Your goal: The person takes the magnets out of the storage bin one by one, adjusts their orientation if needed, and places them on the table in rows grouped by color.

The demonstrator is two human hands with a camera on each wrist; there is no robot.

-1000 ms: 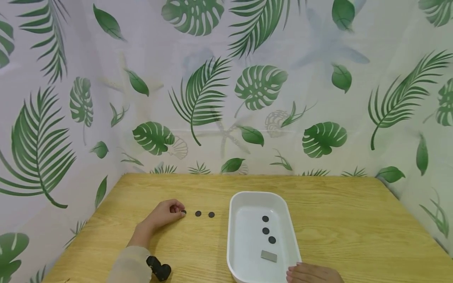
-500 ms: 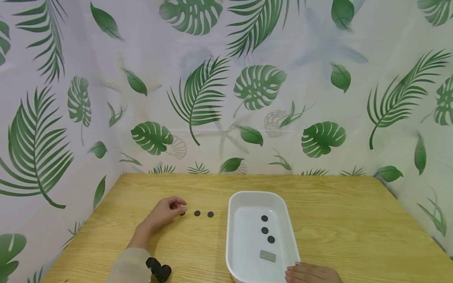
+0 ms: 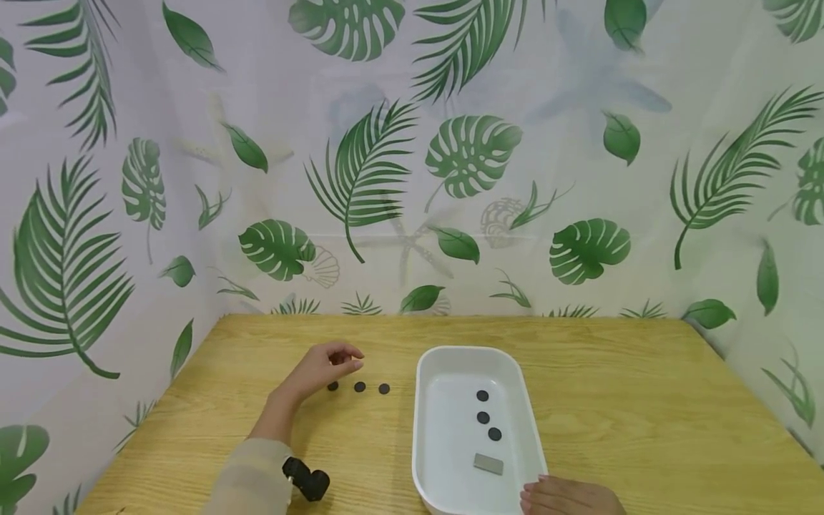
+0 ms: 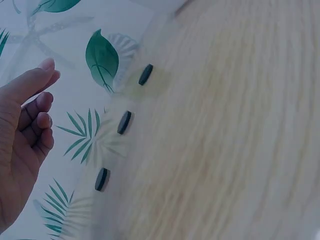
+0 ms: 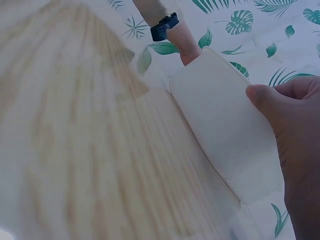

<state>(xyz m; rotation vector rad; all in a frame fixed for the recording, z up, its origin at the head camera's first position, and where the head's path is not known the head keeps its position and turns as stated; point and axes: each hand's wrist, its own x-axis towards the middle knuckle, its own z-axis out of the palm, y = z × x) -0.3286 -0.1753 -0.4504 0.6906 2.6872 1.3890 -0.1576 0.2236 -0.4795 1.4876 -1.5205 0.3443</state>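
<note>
My left hand (image 3: 330, 366) is over the table just behind a row of black discs, its fingers loosely bent and nothing between them. Three discs lie flat in that row: a left one (image 3: 332, 386) partly under the hand's edge in the head view, a middle one (image 3: 360, 387) and a right one (image 3: 384, 389). The left wrist view shows the same hand (image 4: 25, 120) beside the discs, thumb and forefinger close together. At the near right corner of a white tray (image 3: 417, 429), my right hand (image 3: 569, 496) grips the rim, thumb (image 5: 261, 97) against the outer wall.
Inside the tray lie three more black discs, one the farthest back (image 3: 483, 395), and a grey rectangular block (image 3: 488, 464). The wooden table (image 3: 644, 400) runs back to a leaf-print curtain (image 3: 412, 179). A black wrist camera (image 3: 307, 479) sits on my left wrist.
My left hand let go of the leftmost disc, which stays on the table, and moved right and slightly back, off the disc. The right hand and tray have not moved.
</note>
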